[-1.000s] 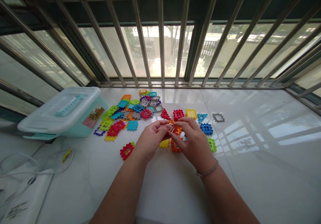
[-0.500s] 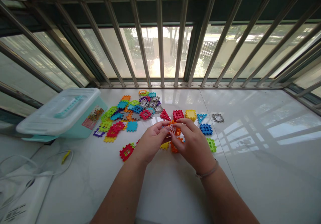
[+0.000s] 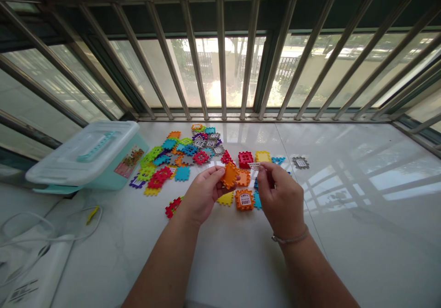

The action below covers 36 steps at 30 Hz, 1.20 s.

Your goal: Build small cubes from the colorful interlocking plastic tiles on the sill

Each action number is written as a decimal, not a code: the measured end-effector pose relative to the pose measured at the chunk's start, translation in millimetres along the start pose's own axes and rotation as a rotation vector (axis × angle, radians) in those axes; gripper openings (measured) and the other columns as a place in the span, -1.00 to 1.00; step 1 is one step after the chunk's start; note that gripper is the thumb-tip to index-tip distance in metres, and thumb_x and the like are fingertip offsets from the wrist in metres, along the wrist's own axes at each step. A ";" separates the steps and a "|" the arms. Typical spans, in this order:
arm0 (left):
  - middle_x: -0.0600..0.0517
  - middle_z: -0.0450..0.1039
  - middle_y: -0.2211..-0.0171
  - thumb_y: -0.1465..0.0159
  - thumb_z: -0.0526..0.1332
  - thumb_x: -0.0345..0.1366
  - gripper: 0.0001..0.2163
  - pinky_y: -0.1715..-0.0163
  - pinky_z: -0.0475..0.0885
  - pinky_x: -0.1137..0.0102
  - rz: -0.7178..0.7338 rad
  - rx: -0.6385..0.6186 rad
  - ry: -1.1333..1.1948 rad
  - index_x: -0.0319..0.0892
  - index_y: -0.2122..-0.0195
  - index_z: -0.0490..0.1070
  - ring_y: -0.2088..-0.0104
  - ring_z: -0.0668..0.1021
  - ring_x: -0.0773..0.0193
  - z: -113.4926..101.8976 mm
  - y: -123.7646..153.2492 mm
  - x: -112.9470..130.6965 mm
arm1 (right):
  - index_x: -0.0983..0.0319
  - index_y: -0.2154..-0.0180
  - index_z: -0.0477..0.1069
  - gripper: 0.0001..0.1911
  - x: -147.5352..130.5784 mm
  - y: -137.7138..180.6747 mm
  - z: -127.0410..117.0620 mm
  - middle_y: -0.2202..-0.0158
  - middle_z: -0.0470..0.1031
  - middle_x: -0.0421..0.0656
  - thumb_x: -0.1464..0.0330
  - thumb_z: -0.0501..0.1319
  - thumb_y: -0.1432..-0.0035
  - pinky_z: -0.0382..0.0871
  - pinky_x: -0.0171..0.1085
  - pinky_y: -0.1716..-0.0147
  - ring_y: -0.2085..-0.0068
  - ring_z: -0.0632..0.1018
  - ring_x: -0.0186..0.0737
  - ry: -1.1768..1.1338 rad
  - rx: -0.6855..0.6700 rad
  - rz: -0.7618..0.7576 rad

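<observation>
Between the thumb and fingers of my left hand [image 3: 204, 192] is an orange building tile [image 3: 229, 175] with notched edges, raised above the white surface. My right hand [image 3: 285, 197] pinches a small white window piece [image 3: 254, 166] a short way to the right, apart from the tile. Below and between the hands lies an orange block with a white window [image 3: 244, 199]. Near it are a yellow tile [image 3: 226, 199] and another orange tile [image 3: 243, 177]. A red block [image 3: 245, 159] and a yellow block [image 3: 262, 156] sit just beyond my right hand's fingertips.
Many mixed notched tiles [image 3: 188, 150] are heaped at the left. Farther left stands a lidded teal box [image 3: 117, 154]. A grey window tile [image 3: 301, 162] lies to the right. Metal bars [image 3: 223, 69] line the back edge. A white cable [image 3: 62, 241] runs at lower left.
My hands have parted. The white window piece, earlier against the orange tile, is now out to the right in my right hand. The tile has stayed in my left hand.
</observation>
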<state>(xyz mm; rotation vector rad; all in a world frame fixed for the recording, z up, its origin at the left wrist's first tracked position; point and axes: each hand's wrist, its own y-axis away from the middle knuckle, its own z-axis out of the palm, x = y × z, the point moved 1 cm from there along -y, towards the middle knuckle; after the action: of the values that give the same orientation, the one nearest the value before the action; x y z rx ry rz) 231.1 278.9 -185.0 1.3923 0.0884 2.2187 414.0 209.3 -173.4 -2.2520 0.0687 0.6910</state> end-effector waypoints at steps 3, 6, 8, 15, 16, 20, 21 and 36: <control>-0.14 0.70 0.06 -0.22 0.54 -0.13 -0.70 0.04 0.65 0.25 -0.041 -0.052 0.051 -0.19 0.15 0.60 0.10 0.71 0.12 1.4 2.8 1.0 | 0.15 -0.01 0.55 -0.81 -0.2 1.1 4.0 0.16 0.71 -0.09 0.34 0.16 -0.56 0.54 -0.18 0.13 0.21 0.68 -0.12 -0.034 -0.119 -0.085; -0.05 0.67 0.13 -0.22 0.56 -0.13 -0.70 0.08 0.60 0.33 -0.051 -0.077 0.035 -0.17 0.15 0.62 0.16 0.67 0.22 -0.3 2.5 -2.3 | 0.14 -0.02 0.53 -0.81 -0.2 2.7 9.9 0.10 0.71 -0.07 0.39 0.16 -0.53 0.55 -0.15 0.09 0.12 0.68 -0.09 -0.085 -0.246 -0.192; -0.02 0.66 0.17 -0.20 0.58 -0.13 -0.70 0.10 0.58 0.36 -0.032 -0.084 0.012 -0.18 0.17 0.64 0.19 0.64 0.26 -1.9 0.9 -4.9 | 0.15 0.01 0.52 -0.84 0.4 3.6 12.8 0.11 0.70 -0.05 0.41 0.17 -0.50 0.54 -0.15 0.10 0.10 0.67 -0.07 -0.084 -0.288 -0.222; -0.09 0.71 0.14 -0.14 0.62 -0.09 -0.66 0.03 0.58 0.31 0.047 -0.061 -0.014 -0.22 0.19 0.70 0.14 0.67 0.19 -3.1 -4.5 -5.2 | 0.15 -0.01 0.47 -0.75 0.0 5.7 16.0 0.13 0.65 -0.08 0.52 0.18 -0.38 0.49 -0.18 0.16 0.15 0.64 -0.07 -0.144 -0.352 -0.184; -0.11 0.71 0.14 -0.14 0.62 -0.09 -0.65 0.03 0.58 0.31 0.053 -0.054 -0.019 -0.23 0.19 0.71 0.14 0.67 0.18 -3.2 -4.8 -5.0 | 0.16 -0.03 0.47 -0.73 -0.5 6.1 16.3 0.12 0.65 -0.08 0.52 0.18 -0.36 0.49 -0.18 0.17 0.16 0.64 -0.07 -0.153 -0.357 -0.177; -0.13 0.73 0.15 -0.13 0.62 -0.10 -0.64 0.04 0.58 0.31 0.054 -0.034 -0.033 -0.25 0.18 0.72 0.17 0.68 0.19 -3.2 -5.3 -5.3 | 0.18 -0.02 0.46 -0.72 -2.3 7.5 17.7 0.14 0.64 -0.09 0.53 0.19 -0.32 0.48 -0.19 0.19 0.20 0.63 -0.08 -0.172 -0.359 -0.168; -0.13 0.73 0.16 -0.13 0.62 -0.10 -0.64 0.04 0.58 0.30 0.055 -0.030 -0.034 -0.25 0.18 0.72 0.17 0.68 0.19 -3.2 -5.5 -5.5 | 0.18 -0.02 0.45 -0.71 -2.5 7.7 18.1 0.14 0.64 -0.09 0.54 0.19 -0.31 0.48 -0.19 0.19 0.20 0.63 -0.09 -0.176 -0.359 -0.166; -0.09 0.73 0.15 -0.19 0.56 0.02 -0.59 -0.03 0.57 0.26 0.224 0.054 -0.215 -0.19 0.11 0.71 0.11 0.69 0.14 -12.0 -13.2 -11.1 | 0.17 0.10 0.44 -0.82 -7.8 9.3 20.9 0.29 0.56 -0.16 0.20 0.21 -0.51 0.35 -0.25 0.34 0.34 0.55 -0.19 -0.268 -0.473 -0.020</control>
<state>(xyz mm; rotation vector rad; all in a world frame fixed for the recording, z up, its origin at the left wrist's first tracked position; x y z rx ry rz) 229.7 287.8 -204.0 1.7364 -0.0876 2.2393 395.5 215.9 -187.4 -2.5717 -0.2755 1.0818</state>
